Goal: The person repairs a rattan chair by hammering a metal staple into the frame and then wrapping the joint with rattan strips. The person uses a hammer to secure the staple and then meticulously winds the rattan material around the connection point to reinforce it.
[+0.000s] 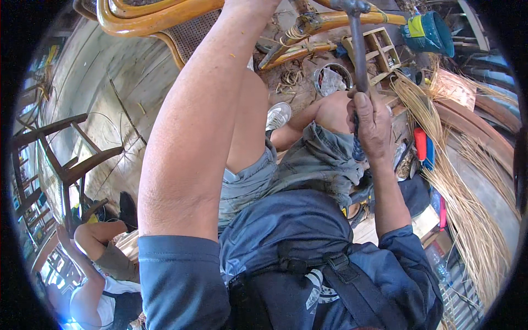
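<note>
My right hand (372, 122) grips a hammer (360, 52) by its shaft, thumb laid along it. The hammer stands upright over my bent knee, its dark metal head at the top edge of the picture. My left forearm reaches up past the top edge, so the left hand itself is cut off. Beside that arm is a glossy orange-brown rattan chair frame (129, 26) with a woven cane panel (190, 34). Farther right, a bamboo-like pole (335, 21) with strands of binding on it runs behind the hammer.
On the floor ahead are a metal bowl (317, 81), a wooden compartment box (389, 59) and a teal bucket (440, 36). Long cane strands (467, 220) spread at my right, near a red-handled tool (421, 144). A dark wooden frame (82, 168) and another person (88, 297) are at left.
</note>
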`<act>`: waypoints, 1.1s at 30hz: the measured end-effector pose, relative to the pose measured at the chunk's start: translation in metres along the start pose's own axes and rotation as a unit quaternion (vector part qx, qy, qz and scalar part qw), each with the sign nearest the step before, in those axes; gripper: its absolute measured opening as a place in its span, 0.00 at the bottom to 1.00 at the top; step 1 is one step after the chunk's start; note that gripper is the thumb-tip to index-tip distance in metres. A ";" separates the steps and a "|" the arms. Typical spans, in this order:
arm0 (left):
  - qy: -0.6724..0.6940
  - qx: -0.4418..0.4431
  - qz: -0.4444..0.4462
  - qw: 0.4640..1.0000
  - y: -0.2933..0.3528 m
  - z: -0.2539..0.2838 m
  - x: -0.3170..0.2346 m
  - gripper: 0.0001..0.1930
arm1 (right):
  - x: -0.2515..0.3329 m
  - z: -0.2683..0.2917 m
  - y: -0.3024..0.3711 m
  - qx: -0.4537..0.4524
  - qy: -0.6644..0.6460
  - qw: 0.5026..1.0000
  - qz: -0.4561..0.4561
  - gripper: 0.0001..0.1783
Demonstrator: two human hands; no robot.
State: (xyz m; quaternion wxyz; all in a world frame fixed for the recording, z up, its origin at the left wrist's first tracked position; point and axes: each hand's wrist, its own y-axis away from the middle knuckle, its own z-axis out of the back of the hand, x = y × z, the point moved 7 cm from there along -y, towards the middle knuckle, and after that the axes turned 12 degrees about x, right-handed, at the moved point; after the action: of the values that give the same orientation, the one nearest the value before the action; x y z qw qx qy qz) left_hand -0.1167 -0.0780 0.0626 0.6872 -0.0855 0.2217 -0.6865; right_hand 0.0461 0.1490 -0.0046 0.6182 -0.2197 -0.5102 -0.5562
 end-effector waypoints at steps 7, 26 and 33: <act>-0.005 0.009 0.006 1.000 -0.002 0.008 -0.001 0.13 | -0.017 -0.007 -0.013 0.002 0.114 0.992 0.056 0.27; -0.027 0.011 0.001 1.000 -0.003 0.009 -0.010 0.14 | -0.013 -0.006 -0.007 -0.042 0.116 0.985 0.119 0.23; -0.030 0.014 -0.001 0.999 0.000 0.008 -0.007 0.14 | -0.008 -0.014 -0.002 -0.013 0.163 0.982 0.097 0.20</act>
State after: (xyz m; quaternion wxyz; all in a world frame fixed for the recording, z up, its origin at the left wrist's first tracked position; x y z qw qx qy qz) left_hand -0.1130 -0.0723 0.0706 0.6940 -0.0964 0.1910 -0.6874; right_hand 0.0503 0.1407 -0.0178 0.7413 -0.1823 -0.3717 -0.5283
